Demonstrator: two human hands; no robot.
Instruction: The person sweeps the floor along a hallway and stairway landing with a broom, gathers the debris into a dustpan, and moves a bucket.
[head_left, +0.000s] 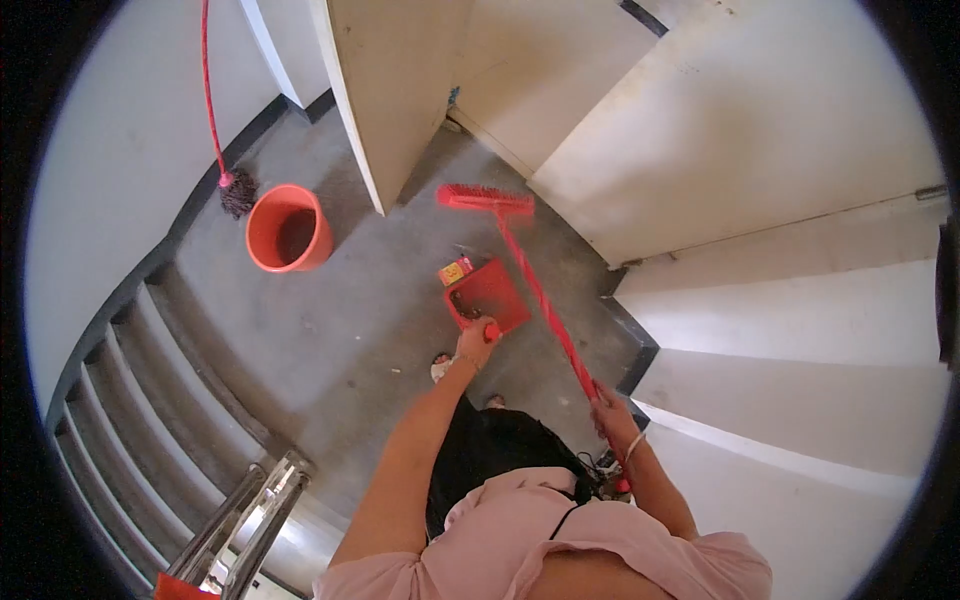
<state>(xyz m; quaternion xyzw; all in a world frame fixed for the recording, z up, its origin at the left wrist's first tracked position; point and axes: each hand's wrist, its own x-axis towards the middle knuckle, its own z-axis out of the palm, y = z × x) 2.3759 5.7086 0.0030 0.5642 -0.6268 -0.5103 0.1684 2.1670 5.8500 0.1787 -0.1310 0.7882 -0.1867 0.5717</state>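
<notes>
My left hand (478, 341) is closed around the handle of a red dustpan (500, 297), held low over the grey floor. Some dark debris lies inside the pan near its left side. A small yellow and red packet (455, 271) overlaps the pan's far left corner. My right hand (613, 415) grips the red handle of a push broom (548, 312). Its wide bristled head (486, 200) is out ahead, beyond the dustpan, with the bristles facing away from me.
An orange bucket (290, 229) with dark contents stands at the left, beside a mop (237, 193) leaning on the wall. Stairs (165, 370) and a metal railing (262, 505) are at lower left. An open door (385, 100) stands ahead; pale panels (740, 130) line the right.
</notes>
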